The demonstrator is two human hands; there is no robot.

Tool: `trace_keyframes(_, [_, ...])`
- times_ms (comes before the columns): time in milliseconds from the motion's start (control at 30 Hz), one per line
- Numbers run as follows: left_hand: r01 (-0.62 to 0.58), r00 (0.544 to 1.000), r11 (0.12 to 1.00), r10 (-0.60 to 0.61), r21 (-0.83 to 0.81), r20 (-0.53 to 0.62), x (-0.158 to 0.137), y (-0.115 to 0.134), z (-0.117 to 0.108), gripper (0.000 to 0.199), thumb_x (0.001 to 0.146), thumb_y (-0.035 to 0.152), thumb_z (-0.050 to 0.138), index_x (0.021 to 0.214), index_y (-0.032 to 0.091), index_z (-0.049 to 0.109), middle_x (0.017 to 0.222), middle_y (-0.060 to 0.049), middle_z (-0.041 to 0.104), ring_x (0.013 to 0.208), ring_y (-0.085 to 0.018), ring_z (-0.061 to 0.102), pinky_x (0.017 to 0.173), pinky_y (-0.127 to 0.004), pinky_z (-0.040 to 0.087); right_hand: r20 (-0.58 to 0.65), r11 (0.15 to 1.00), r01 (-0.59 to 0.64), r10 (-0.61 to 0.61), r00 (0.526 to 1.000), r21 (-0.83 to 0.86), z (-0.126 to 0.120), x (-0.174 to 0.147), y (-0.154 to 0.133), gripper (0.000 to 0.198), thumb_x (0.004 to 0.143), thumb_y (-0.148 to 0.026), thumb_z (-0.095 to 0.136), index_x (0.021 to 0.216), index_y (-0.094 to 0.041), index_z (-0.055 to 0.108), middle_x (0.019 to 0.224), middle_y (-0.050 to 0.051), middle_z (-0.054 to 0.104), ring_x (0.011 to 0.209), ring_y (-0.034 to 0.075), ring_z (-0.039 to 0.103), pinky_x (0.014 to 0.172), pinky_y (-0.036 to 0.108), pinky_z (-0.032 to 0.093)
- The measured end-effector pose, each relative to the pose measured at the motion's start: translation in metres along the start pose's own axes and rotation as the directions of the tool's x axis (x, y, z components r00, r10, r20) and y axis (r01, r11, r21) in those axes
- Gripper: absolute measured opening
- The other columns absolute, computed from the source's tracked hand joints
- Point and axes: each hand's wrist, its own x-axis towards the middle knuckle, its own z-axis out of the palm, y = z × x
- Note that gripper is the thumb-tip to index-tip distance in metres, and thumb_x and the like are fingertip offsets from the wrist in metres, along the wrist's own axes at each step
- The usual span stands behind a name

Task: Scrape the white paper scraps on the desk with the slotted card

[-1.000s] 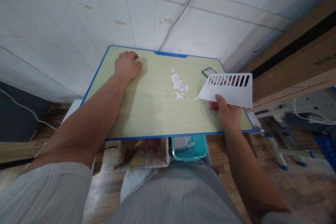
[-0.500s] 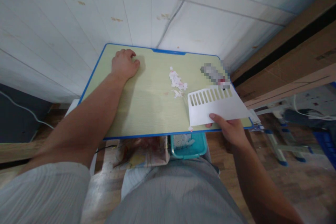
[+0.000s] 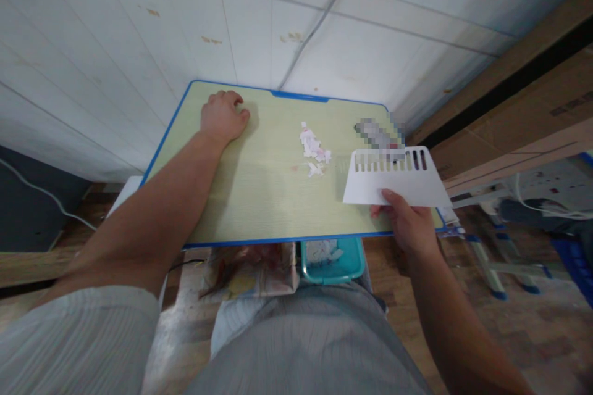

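My left hand (image 3: 225, 116) rests on the far left part of the pale yellow tabletop (image 3: 259, 197), fingers loosely bent, thumb apart, nothing in it. Held in my right hand (image 3: 407, 219) is a flat white slotted card (image 3: 389, 185), with a row of long slots along its far edge. The thumb lies on top and the fingers go underneath. The card is raised over the right side of the table. Small torn paper scraps (image 3: 314, 147) lie in a loose pile left of the card. A blurred-out greyish object (image 3: 373, 134) lies just beyond it, partly covered.
Below the table's near edge is a teal basket (image 3: 345, 268) with greyish-white bits inside. A patterned bag or box (image 3: 259, 274) sits to its left. Large cardboard boxes (image 3: 509, 105) stand at the right, and a white panelled wall (image 3: 250, 31) rises behind the table.
My right hand has lifted and tilted the slotted card, moving it slightly right and away from the near edge. A small scrap at that edge no longer shows. My left hand stays in place.
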Motion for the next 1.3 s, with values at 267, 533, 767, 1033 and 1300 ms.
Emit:
trace_keyframes(267, [-0.023, 0.999, 0.999, 0.025, 0.047, -0.037, 0.004, -0.006, 0.004, 0.08, 0.094, 0.068, 0.056, 0.152, 0.017, 0.076, 0.163, -0.012, 0.072, 0.15, -0.034, 0.057, 0.13, -0.059, 0.04, -0.121, 0.999, 0.017, -0.013, 0.993, 0.033, 0.046, 0.031, 0.0, 0.041, 0.086, -0.06, 0.093, 0.093, -0.024, 0.075, 0.075, 0.007, 0.084, 0.059, 0.024, 0.076, 0.062, 0.038, 0.065])
trace_keyframes(533, [-0.019, 0.999, 0.993, 0.024, 0.117, -0.04, 0.003, -0.003, 0.003, 0.061, 0.099, 0.045, 0.061, 0.151, 0.018, 0.078, 0.159, -0.015, 0.074, 0.15, -0.036, 0.06, 0.131, -0.059, 0.046, -0.111, 0.999, 0.028, -0.025, 0.994, 0.022, 0.06, 0.038, 0.002, 0.047, 0.086, -0.068, 0.091, 0.09, -0.025, 0.074, 0.073, 0.007, 0.083, 0.057, 0.023, 0.074, 0.059, 0.037, 0.064])
trace_keyframes(767, [-0.02, 0.999, 0.994, 0.024, 0.11, -0.039, 0.006, -0.005, 0.004, 0.057, 0.101, 0.043, 0.062, 0.152, 0.024, 0.079, 0.161, -0.014, 0.074, 0.157, -0.042, 0.059, 0.135, -0.062, 0.047, -0.091, 0.998, 0.037, -0.041, 0.995, -0.041, 0.048, 0.032, 0.009, 0.036, 0.093, -0.059, 0.09, 0.089, -0.026, 0.076, 0.075, 0.006, 0.084, 0.06, 0.026, 0.076, 0.067, 0.042, 0.069])
trace_keyframes(1033, [-0.01, 0.999, 0.995, 0.014, 0.097, -0.039, 0.007, -0.006, 0.005, 0.053, 0.1, 0.042, 0.064, 0.148, 0.025, 0.079, 0.16, -0.016, 0.073, 0.157, -0.043, 0.058, 0.134, -0.062, 0.046, -0.041, 0.999, 0.032, -0.03, 0.999, 0.032, 0.059, 0.021, -0.001, 0.043, 0.091, -0.065, 0.092, 0.093, -0.025, 0.076, 0.076, 0.006, 0.084, 0.06, 0.027, 0.078, 0.063, 0.043, 0.069])
trace_keyframes(1300, [-0.011, 1.0, 0.992, 0.014, 0.127, -0.019, 0.001, 0.002, 0.0, 0.049, 0.11, 0.032, 0.061, 0.153, 0.014, 0.074, 0.165, -0.017, 0.07, 0.153, -0.036, 0.057, 0.136, -0.058, 0.044, -0.004, 0.997, 0.06, -0.06, 0.998, -0.049, 0.061, 0.018, 0.004, 0.043, 0.095, -0.066, 0.09, 0.088, -0.025, 0.078, 0.075, 0.006, 0.085, 0.063, 0.026, 0.079, 0.077, 0.045, 0.071])
